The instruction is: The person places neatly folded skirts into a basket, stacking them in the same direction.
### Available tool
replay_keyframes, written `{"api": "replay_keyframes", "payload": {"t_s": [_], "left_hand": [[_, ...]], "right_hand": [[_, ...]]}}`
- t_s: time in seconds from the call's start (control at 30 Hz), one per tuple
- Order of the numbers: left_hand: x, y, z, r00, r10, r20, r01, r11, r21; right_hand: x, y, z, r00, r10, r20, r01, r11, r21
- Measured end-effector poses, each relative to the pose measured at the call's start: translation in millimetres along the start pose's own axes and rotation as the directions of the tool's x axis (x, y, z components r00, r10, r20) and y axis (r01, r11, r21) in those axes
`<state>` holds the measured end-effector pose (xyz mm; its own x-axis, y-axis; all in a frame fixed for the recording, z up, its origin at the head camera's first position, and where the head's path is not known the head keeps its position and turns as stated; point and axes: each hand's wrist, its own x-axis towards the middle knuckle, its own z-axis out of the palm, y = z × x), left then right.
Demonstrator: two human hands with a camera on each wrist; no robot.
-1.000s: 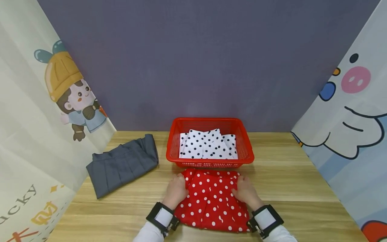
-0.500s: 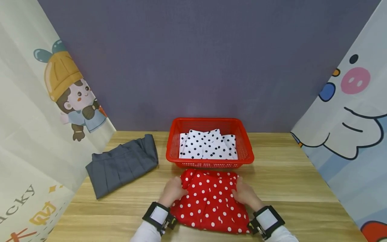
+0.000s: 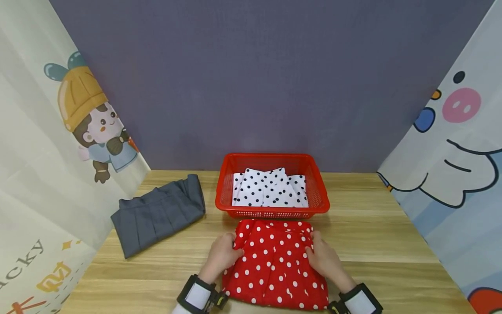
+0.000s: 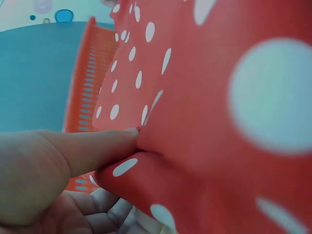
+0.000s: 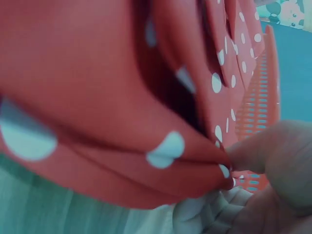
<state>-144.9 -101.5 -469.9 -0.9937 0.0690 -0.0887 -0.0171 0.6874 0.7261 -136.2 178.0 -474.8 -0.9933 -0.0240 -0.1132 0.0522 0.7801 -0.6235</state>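
A red pleated skirt with white dots [image 3: 274,266] spreads between my two hands, in front of the basket. My left hand [image 3: 222,252] pinches its left side, thumb on top and fingers beneath, as the left wrist view shows on the dotted cloth [image 4: 195,112]. On the opposite side my right hand [image 3: 324,257] pinches the skirt's edge. In the right wrist view the folded layers of the skirt [image 5: 97,97] gape a little near the thumb. The fingertips under the cloth are partly hidden.
A red plastic basket [image 3: 272,213] stands beyond the skirt, with white black-dotted cloth [image 3: 266,187] folded inside. To the left lies a folded grey pleated cloth [image 3: 161,216] on the wooden table [image 3: 376,244]. A dark panel [image 3: 259,78] rises behind, with printed curtains at both sides.
Over the last half second the skirt looks larger and smoother, its near edge lower in view. Both wrists have shifted lower and outward, still gripping it. Basket and grey cloth stay put.
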Motion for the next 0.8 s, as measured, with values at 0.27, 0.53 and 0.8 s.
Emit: {"api": "replay_keyframes", "payload": {"t_s": [0.27,0.53,0.8], "left_hand": [[-13.7,9.9,-7.8,1.000,0.000,-0.016,0.000,1.000,-0.008],[-24.4,20.0,-16.6,1.000,0.002,-0.027,-0.002,1.000,0.001],[-25.3,29.3,-24.0,0.997,0.030,-0.070,-0.029,0.999,0.017]], "right_hand": [[-8.6,-4.7,-7.4,0.995,-0.047,-0.086,0.042,0.998,-0.049],[-20.5,-14.6,-17.5,0.982,-0.108,-0.153,0.092,0.990,-0.109],[-21.1,-22.9,-27.4,0.959,-0.184,-0.218,0.164,0.981,-0.108]]}}
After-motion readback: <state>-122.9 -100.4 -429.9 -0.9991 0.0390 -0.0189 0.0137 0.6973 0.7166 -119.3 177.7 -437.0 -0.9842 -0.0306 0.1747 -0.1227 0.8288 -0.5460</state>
